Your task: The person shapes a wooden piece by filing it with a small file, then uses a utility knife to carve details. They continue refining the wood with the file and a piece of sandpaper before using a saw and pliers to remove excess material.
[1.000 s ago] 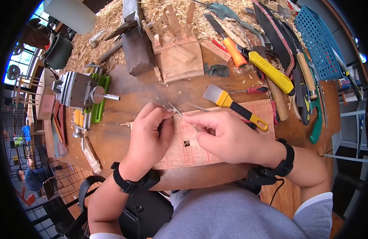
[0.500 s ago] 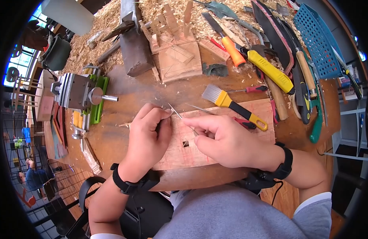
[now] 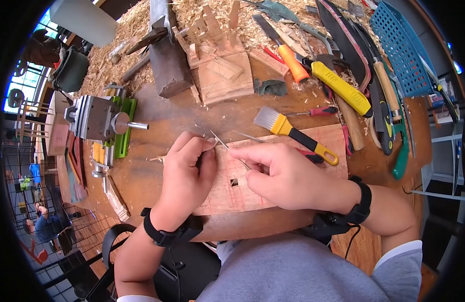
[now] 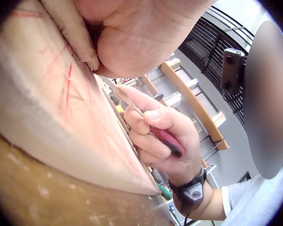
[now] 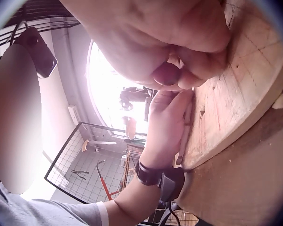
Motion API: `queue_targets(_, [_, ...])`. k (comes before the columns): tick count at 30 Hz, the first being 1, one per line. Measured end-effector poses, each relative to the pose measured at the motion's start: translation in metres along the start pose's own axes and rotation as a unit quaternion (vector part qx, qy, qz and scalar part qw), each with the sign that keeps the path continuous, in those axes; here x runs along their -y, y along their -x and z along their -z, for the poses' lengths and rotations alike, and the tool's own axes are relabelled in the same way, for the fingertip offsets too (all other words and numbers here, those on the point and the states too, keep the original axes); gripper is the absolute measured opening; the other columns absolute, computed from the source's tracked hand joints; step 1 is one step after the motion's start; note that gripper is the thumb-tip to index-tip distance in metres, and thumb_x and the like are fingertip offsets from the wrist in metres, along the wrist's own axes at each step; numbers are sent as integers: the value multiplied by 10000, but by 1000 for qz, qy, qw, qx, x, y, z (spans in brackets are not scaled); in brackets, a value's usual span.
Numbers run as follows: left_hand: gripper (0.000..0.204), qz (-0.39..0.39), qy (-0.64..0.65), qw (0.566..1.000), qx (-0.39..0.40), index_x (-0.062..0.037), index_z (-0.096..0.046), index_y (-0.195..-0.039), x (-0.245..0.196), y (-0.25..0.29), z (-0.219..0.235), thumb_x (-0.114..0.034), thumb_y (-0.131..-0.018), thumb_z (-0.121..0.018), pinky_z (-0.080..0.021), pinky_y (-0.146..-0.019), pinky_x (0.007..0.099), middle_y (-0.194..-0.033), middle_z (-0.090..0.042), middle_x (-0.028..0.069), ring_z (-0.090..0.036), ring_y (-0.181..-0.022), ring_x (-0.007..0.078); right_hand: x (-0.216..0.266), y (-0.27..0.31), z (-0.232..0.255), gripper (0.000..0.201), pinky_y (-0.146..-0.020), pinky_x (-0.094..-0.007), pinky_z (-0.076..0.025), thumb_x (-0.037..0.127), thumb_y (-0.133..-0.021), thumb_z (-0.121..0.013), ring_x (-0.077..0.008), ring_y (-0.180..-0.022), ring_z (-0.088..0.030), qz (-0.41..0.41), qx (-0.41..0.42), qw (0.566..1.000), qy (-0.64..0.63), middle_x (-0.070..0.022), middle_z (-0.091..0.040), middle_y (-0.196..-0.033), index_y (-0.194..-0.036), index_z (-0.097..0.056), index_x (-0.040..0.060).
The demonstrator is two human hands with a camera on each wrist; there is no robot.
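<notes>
narrow blade tool (image 4: pixel 161 133) held between two hands

from my end i see the right hand (image 3: pixel 290 173) grasping the tool's red-and-black handle, blade angled toward the left hand (image 3: pixel 188 168). the left hand's fingers curl round a wooden strip (image 4: pixel 70 30). beneath both hands lies a red-marked board (image 3: pixel 225 200), its small hole (image 3: pixel 235 182) between them. beyond the right hand rests a brush (image 3: pixel 280 123); left of the left hand, a vise (image 3: pixel 97 117).
</notes>
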State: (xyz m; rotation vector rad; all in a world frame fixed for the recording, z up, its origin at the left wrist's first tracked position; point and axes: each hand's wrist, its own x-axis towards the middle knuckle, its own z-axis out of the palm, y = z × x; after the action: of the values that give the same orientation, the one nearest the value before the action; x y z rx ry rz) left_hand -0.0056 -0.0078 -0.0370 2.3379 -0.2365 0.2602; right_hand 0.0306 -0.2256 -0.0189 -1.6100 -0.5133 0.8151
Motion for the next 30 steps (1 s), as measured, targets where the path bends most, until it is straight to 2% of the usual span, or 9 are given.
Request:
queue_targets(3, [149, 0, 2, 1000, 0, 26, -634, -920, 1, 1, 0, 110, -797, -628, -500, -676, 351, -874, -605, 159, -623, -764, 320, -3, -1, -2, 477, -600, -262, -433, 3, -884, -548, -80, -691, -514, -8, 1, 1000, 22, -37, -569, -825, -1359, -572, -21])
queue_targets(5, [148, -7, 8, 1000, -1, 27, -633, -917, 2, 1, 0, 111, -795, -628, -499, -674, 351, -872, -603, 158, -622, -762, 319, -10, 3, -7, 421, -747, -408, -512, 32, -822, -567, -318, -796, -638, 115, -76, 983, 117, -212, -627, -880, -1217, -602, -108])
queue_targets(8, [144, 1, 2, 1000, -7, 27, -633, -914, 0, 0, 0, 110, -795, -629, -497, -673, 353, -867, -601, 156, -618, -759, 318, -15, -2, -9, 386, -851, -448, -512, 24, -813, -562, -408, -926, -635, 194, -102, 958, 185, -259, -633, -984, -1171, -615, -113])
queue_targets(11, [142, 7, 9, 1000, -11, 27, -633, -911, 1, 1, 0, 110, -796, -628, -497, -674, 356, -863, -598, 156, -616, -761, 318, -6, 9, -9, 436, -811, -419, -514, -12, -824, -569, -375, -854, -640, 133, -70, 968, 202, -238, -640, -971, -1255, -618, -61])
queue_targets(14, [141, -11, 10, 1000, -11, 28, -631, -910, 1, 0, -1, 108, -793, -631, -498, -675, 358, -861, -597, 157, -616, -760, 320, -22, -3, -14, 422, -852, -430, -509, -13, -823, -566, -393, -880, -641, 215, -125, 947, 203, -244, -636, -991, -1236, -619, -76])
queue_targets(20, [138, 2, 6, 1000, -3, 30, -628, -904, 2, 2, 0, 105, -788, -634, -500, -672, 363, -865, -598, 159, -617, -757, 324, -9, 6, -9, 387, -869, -446, -518, 23, -803, -569, -409, -954, -636, 162, -81, 960, 212, -261, -637, -1011, -1166, -616, -105])
queue_targets(24, [133, -6, 3, 1000, -11, 28, -630, -906, 1, 0, -2, 102, -796, -633, -500, -671, 359, -862, -596, 158, -618, -755, 323, -12, -2, -9, 379, -861, -453, -516, 20, -804, -565, -407, -951, -637, 189, -94, 958, 194, -262, -636, -1014, -1160, -620, -96])
queue_targets(27, [127, -1, 10, 1000, -14, 28, -630, -906, 1, 1, 0, 100, -802, -631, -500, -670, 357, -858, -594, 158, -618, -754, 324, -4, 6, -6, 396, -800, -432, -520, -2, -822, -556, -385, -879, -653, 115, -52, 969, 211, -247, -653, -1008, -1202, -622, -92])
queue_targets(30, [123, -11, 4, 1000, -9, 29, -629, -907, 1, 0, -2, 98, -805, -630, -498, -668, 357, -854, -593, 159, -617, -753, 324, -11, -8, -5, 404, -809, -421, -523, 3, -816, -568, -383, -897, -656, 225, -102, 939, 238, -255, -656, -1022, -1206, -626, -83])
